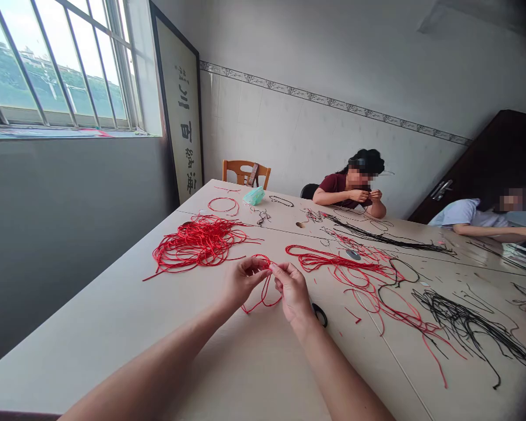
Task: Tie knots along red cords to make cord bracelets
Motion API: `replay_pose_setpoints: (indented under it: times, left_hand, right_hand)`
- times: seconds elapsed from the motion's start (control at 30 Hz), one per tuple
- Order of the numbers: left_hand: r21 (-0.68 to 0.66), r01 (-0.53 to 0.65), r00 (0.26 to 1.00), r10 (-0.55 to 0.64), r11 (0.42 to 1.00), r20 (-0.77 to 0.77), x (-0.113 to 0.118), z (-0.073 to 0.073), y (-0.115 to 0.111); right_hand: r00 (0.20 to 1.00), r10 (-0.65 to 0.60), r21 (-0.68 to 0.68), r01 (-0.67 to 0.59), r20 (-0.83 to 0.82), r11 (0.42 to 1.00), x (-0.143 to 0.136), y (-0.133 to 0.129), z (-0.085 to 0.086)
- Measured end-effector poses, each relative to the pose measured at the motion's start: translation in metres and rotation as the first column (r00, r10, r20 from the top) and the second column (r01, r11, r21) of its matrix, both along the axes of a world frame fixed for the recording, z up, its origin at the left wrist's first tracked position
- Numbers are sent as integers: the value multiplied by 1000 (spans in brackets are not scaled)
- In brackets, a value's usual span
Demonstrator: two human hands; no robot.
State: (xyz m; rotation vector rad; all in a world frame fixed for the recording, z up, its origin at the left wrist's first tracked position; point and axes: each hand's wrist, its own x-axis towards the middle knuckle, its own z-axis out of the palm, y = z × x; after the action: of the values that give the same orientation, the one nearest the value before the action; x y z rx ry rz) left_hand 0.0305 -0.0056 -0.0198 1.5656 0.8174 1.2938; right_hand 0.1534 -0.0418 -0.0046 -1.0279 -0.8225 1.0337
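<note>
Above the table, my left hand point(242, 280) and my right hand point(293, 287) meet fingertip to fingertip. Both pinch the same thin red cord point(267, 290), whose loops hang below the fingers toward the tabletop. A small coil of it shows just over the fingertips; whether it is knotted I cannot tell. A big tangled heap of red cord point(197, 242) lies beyond my left hand. Beyond my right hand rests a looped bundle of red cord point(333, 259). Partly hidden by my right wrist is a black handle loop point(319, 314), perhaps of scissors.
Black cords point(469, 324) sprawl at the right, with a longer black bundle point(390, 238) farther back. A green plastic bag point(253, 196) sits near the far edge of the table point(127, 327). One person point(350, 187) works across from me, another person point(477, 216) at the right.
</note>
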Motion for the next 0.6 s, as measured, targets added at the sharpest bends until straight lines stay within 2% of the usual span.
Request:
replay_pose_setpoints:
  times: [0.17, 0.37, 0.5, 0.6]
  left_hand:
    - [-2, -13, 1000, 13, 1000, 12, -1, 4, -3]
    - [-4, -22, 1000, 22, 1000, 7, -4, 10, -3]
    - [-160, -19, 994, 36, 987, 100, -9, 13, 0]
    - [-288, 80, 967, -4, 954, 255, -9, 13, 0]
  right_hand:
    - [994, 57, -36, -61, -97, 997, -1, -1, -1]
    - [994, 55, -38, -58, -95, 998, -3, 0, -3]
    - [997, 49, -24, -50, -63, 998, -2, 1, -6]
    - [1000, 23, -16, -23, -4, 1000, -1, 2, -7]
